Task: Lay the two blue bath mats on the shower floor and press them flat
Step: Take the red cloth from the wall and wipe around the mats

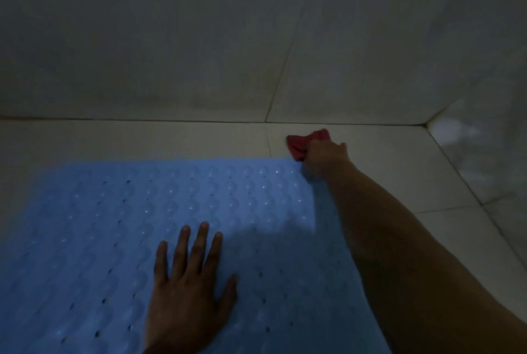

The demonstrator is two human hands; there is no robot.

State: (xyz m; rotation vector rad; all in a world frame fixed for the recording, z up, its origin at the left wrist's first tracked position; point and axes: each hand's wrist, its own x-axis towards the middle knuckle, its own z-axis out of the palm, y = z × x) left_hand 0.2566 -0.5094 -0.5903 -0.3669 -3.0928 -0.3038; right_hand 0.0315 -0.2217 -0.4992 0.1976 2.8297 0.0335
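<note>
One mat [142, 225] is down on the floor [399, 171], left hand [188, 296] pressing flat with straight fingers, right hand [322, 159] gripping a red cloth [298, 145]. Second mat isn't in sight.

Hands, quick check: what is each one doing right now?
Left hand: open, fingers spread, flat on the blue mat.
Right hand: closed around a red cloth at the mat's far corner.
</note>
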